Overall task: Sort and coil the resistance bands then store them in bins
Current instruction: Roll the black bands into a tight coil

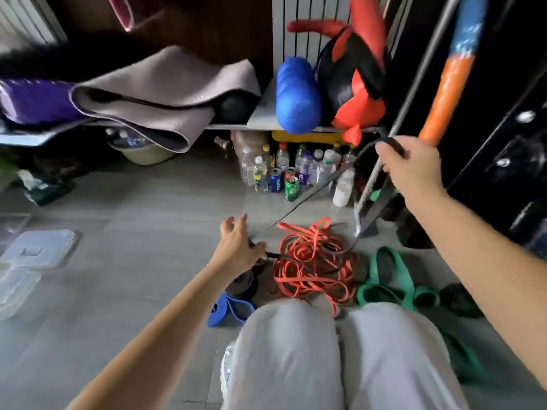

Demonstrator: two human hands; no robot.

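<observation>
A tangled heap of orange resistance bands (313,261) lies on the grey floor in front of my knees. Green bands (387,279) lie to its right and a blue band (228,310) to its left. A thin black band (299,199) stretches taut between my hands. My right hand (411,170) is raised and grips one end of it. My left hand (236,244) is low beside the orange heap, pinching the other end between thumb and palm, its fingers spread. A dark band (245,282) lies under my left wrist.
Clear plastic bins and a lid (38,247) sit at the left on the floor. Bottles and cans (284,173) stand under a shelf holding a rolled mat (154,93), a blue roller (297,96) and red-black gear. A metal stand (367,202) and dark cabinet are right.
</observation>
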